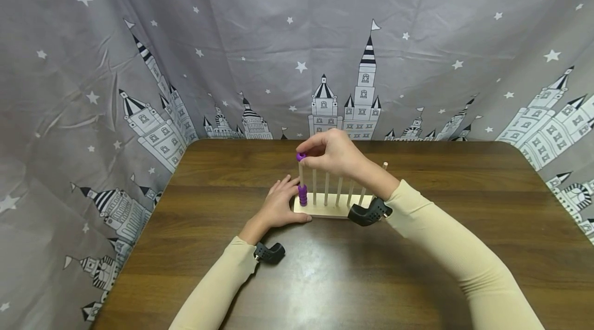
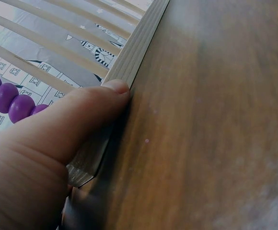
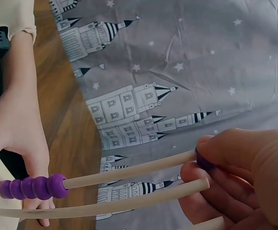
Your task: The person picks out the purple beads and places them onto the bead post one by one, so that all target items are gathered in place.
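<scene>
Between the sleeves [image 1: 445,247], one can pass over the table [image 1: 334,273], but farther behind, upright rods [image 1: 326,189] stand in the way.

Your left arm [image 1: 215,286] reaches forward from the lower left. Your left hand [image 1: 277,204] lies low, its fingers [image 1: 281,185] stretched forward and its thumb [image 1: 299,218] spread out toward the right. Your right arm [image 1: 441,247] slants in from the lower right, the right hand [image 1: 337,153] raised above the left, its thumb and index finger [image 1: 312,142] pinching, the other fingers loosely bent.
</scene>
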